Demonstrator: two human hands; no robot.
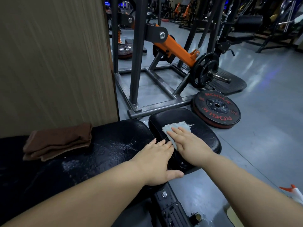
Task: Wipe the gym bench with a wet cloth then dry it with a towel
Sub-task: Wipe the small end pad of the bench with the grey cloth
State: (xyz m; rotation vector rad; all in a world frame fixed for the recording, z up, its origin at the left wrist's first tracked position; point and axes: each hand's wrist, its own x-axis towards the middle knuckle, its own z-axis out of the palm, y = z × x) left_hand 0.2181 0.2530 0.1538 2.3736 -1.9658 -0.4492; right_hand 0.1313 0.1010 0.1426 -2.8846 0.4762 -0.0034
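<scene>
While the white wet cloth [177, 128] is pressed onto the seat pad [206, 136] of the gym bench [106, 161], its 5 o'clock part is covered by the right hand [188, 145]. The fingers are held straight and together, palm down. Nothing is curled round the cloth, so it is pinned, not gripped. The cloth's frayed edge is left showing at 12 to 1 o'clock of the fingertips.

The left hand [157, 163] is laid flat at 8 o'clock of the right hand, just beside it, over the gap between the seat pad and the long pad [118, 136]. Its fingers are straight, the thumb is spread toward 3 o'clock, and nothing is held. Its fingertips are seen very near the cloth's lower corner (contact cannot be told).

A wet sheen and droplets are seen on the long pad at 9 o'clock of the left hand. Farther out at 9 o'clock, the brown towel [59, 141] is lying folded on the long pad, well apart from both hands, near a wooden panel [54, 63].

A black weight plate [216, 110] marked ROGUE is lying flat on the grey floor [262, 128], just beside the seat pad at 1 o'clock. An orange-and-black machine [177, 48] is standing at 12 o'clock. A white bottle with an orange trigger [295, 193] is cut off by the frame edge at 4 o'clock.
</scene>
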